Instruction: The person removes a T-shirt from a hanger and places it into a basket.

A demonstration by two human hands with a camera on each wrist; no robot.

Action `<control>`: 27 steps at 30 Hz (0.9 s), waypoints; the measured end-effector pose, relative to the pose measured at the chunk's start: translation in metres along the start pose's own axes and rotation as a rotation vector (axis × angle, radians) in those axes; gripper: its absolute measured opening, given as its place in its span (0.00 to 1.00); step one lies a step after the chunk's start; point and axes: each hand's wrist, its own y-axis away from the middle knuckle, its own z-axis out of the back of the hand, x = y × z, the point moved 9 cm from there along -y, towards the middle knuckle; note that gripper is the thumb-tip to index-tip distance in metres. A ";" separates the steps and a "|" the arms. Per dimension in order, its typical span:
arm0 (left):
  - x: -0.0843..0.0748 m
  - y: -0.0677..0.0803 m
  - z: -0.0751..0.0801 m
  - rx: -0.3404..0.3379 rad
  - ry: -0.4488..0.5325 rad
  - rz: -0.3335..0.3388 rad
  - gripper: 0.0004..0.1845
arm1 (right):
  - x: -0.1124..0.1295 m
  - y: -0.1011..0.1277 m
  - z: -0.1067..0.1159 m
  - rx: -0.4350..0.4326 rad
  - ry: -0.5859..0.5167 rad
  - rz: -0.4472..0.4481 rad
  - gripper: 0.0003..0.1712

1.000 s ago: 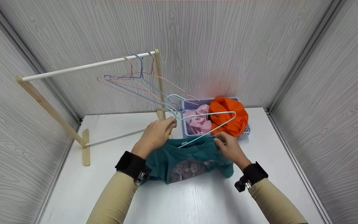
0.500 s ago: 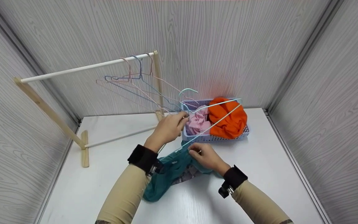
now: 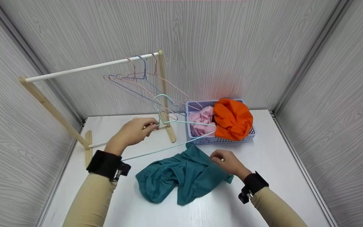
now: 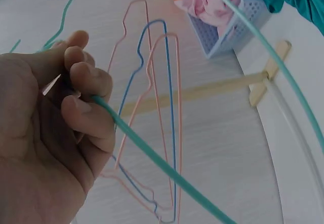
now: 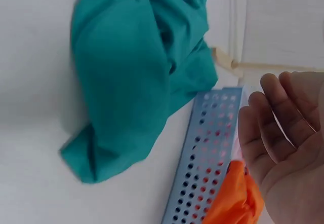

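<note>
My left hand (image 3: 134, 130) grips a mint-green wire clothes hanger (image 4: 172, 173) near the base of its hook, out to the left of the basket. The hanger's wire spreads on both sides of the hand, its right end overlapping the basket in the head view. A teal garment (image 3: 184, 176) lies crumpled on the table, off the hanger. Just above its right side hovers my right hand (image 3: 228, 162), fingers loosely bent and holding nothing. In the right wrist view those fingers stand apart from the garment (image 5: 121, 72).
A wooden rack with a white bar (image 3: 90, 66) stands at the back left, pink and blue hangers (image 4: 171, 107) on it. Right of it sits a lilac perforated basket (image 3: 200, 141) with pink cloth (image 3: 203, 118) and orange cloth (image 3: 234, 121). Panelled walls surround the table.
The hanger has come out of the teal garment and moved left with my left hand. The garment has dropped onto the table; my right hand has let go of it and shifted right.
</note>
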 end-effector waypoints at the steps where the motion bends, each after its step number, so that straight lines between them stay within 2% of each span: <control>1: 0.009 0.006 0.003 0.021 -0.007 0.019 0.13 | -0.007 0.002 0.002 0.006 0.009 -0.026 0.07; 7: 0.059 0.046 0.019 0.155 0.041 0.159 0.14 | -0.037 0.013 0.005 0.063 0.038 -0.061 0.10; 11: 0.088 0.066 0.023 0.218 0.126 0.268 0.14 | -0.048 0.016 0.004 0.084 0.036 -0.081 0.12; 14: 0.105 0.075 0.023 0.234 0.240 0.345 0.15 | -0.050 0.017 0.004 0.092 0.029 -0.080 0.12; 17: 0.116 0.080 0.021 0.207 0.403 0.401 0.16 | -0.048 0.018 0.004 0.096 0.032 -0.065 0.12; 19: 0.120 0.078 0.022 0.164 0.496 0.417 0.18 | -0.047 0.018 0.004 0.096 0.033 -0.062 0.12; 22: 0.119 0.070 0.029 0.078 0.558 0.411 0.21 | -0.047 0.018 0.004 0.095 0.038 -0.072 0.12; 24: 0.115 0.062 0.037 0.018 0.574 0.399 0.24 | -0.048 0.017 0.003 0.096 0.033 -0.088 0.13; 27: 0.103 0.048 0.055 -0.075 0.608 0.393 0.26 | -0.045 0.016 0.002 0.097 0.051 -0.057 0.13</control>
